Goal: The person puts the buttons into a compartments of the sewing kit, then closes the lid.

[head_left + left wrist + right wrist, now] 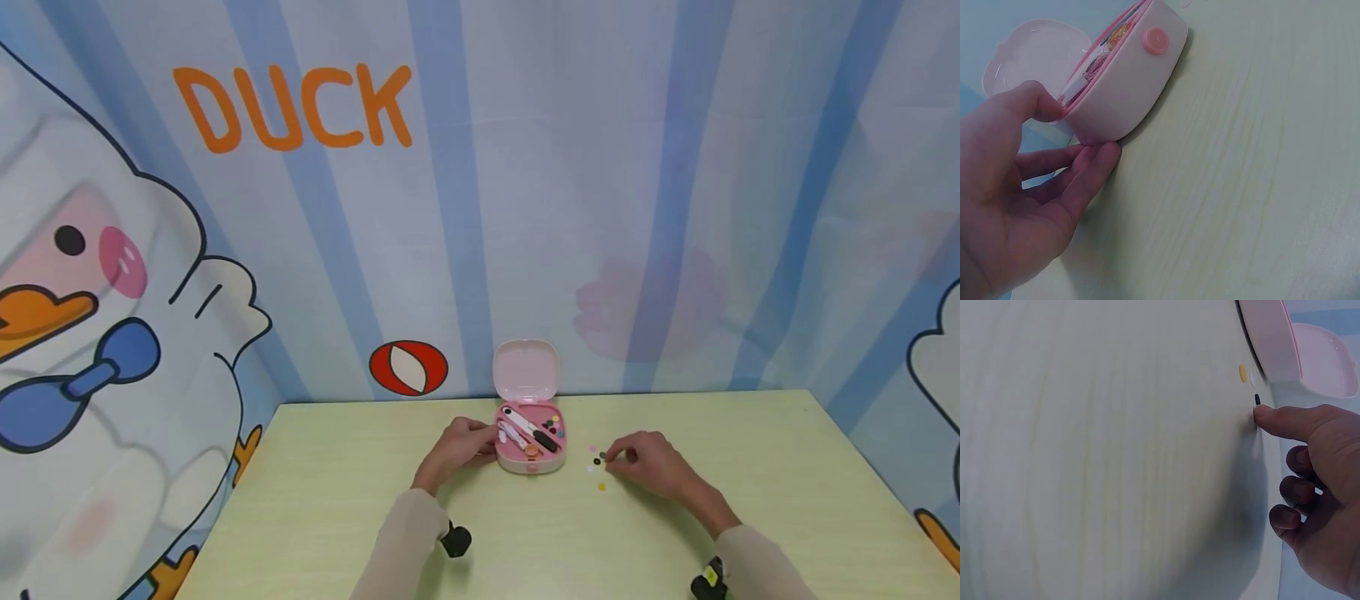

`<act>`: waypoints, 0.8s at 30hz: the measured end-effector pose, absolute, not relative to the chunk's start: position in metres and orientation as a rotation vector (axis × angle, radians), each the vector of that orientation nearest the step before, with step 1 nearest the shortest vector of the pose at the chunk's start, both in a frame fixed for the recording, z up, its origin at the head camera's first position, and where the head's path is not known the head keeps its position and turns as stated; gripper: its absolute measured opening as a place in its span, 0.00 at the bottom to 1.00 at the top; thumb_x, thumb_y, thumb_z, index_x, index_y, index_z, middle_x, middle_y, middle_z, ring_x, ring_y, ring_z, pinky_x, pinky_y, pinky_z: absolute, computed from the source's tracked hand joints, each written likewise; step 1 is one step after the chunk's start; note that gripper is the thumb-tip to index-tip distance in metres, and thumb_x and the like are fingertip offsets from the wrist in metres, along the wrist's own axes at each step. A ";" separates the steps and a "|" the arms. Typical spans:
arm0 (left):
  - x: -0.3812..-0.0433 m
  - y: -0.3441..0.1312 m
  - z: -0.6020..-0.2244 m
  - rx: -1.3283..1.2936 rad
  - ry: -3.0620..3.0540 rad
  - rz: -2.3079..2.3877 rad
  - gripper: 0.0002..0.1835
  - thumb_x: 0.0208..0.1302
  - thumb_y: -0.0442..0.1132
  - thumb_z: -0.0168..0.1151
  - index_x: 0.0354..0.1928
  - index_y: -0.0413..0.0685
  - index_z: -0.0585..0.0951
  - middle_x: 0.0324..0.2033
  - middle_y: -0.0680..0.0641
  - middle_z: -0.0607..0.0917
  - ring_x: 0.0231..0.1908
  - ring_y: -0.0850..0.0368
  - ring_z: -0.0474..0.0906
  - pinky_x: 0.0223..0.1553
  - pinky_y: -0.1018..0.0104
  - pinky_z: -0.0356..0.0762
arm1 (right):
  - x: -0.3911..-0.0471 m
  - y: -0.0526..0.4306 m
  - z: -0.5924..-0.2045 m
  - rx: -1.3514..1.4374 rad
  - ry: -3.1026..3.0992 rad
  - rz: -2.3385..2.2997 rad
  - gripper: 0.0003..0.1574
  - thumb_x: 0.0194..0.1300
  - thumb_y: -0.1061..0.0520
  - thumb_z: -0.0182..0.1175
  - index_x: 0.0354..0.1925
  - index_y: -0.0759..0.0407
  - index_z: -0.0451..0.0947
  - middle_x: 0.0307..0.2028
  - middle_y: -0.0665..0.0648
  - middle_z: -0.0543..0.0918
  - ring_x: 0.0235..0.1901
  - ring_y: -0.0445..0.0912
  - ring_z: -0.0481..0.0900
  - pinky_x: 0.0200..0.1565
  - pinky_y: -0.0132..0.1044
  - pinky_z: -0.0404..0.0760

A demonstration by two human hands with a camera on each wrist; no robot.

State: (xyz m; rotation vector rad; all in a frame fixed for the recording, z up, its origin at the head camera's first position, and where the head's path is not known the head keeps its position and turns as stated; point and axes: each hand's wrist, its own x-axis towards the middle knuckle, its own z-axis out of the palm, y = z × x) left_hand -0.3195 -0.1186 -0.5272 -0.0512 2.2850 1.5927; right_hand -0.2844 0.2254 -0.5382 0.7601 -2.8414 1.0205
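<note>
A pink sewing box [530, 462] stands with its lid [527, 369] raised. Inside lie a black-handled tool [546, 439], a white-handled tool [513, 434] and several coloured buttons [553, 426]. My left hand [1029, 181] grips the box's left side, thumb over the rim and fingertips low against the outer wall. To the right of the box, my right hand [654, 465] pinches at a small dark button [602, 455], thumb and index finger together; the fingertips partly hide it. In the right wrist view, a black button [1257, 399] shows beside the thumb tip, the other fingers curled.
Near the right hand lie a yellow button [602, 487], a white button [590, 468], a pale pink button [592, 449] and a black button [597, 462]. The pale wooden table [570, 542] ends at a duck-print curtain [525, 208] behind the box.
</note>
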 end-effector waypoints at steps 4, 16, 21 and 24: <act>-0.320 -0.119 -0.527 -0.056 2.280 1.596 0.27 0.75 0.49 0.64 0.61 0.32 0.78 0.43 0.43 0.86 0.43 0.52 0.85 0.51 0.60 0.86 | -0.284 0.224 -0.536 0.747 -2.854 1.025 0.02 0.66 0.57 0.72 0.36 0.54 0.89 0.22 0.43 0.74 0.22 0.36 0.63 0.27 0.31 0.63; -0.324 -0.119 -0.531 -0.046 2.277 1.607 0.27 0.75 0.49 0.63 0.61 0.31 0.78 0.43 0.43 0.86 0.43 0.52 0.85 0.50 0.61 0.86 | -0.294 0.224 -0.530 0.737 -2.879 0.965 0.03 0.68 0.58 0.70 0.35 0.52 0.88 0.18 0.42 0.71 0.19 0.36 0.63 0.24 0.30 0.64; -0.323 -0.119 -0.531 -0.044 2.290 1.591 0.27 0.75 0.49 0.63 0.61 0.32 0.78 0.43 0.44 0.86 0.42 0.53 0.85 0.50 0.62 0.86 | -0.299 0.220 -0.520 0.775 -2.839 0.987 0.02 0.67 0.60 0.70 0.36 0.54 0.88 0.16 0.43 0.69 0.18 0.36 0.62 0.24 0.31 0.64; -0.323 -0.119 -0.531 -0.043 2.292 1.588 0.27 0.75 0.49 0.63 0.62 0.32 0.77 0.43 0.44 0.86 0.42 0.53 0.85 0.50 0.62 0.86 | -0.301 0.215 -0.513 0.767 -2.840 1.005 0.02 0.68 0.59 0.69 0.36 0.55 0.88 0.17 0.44 0.69 0.18 0.36 0.62 0.24 0.31 0.63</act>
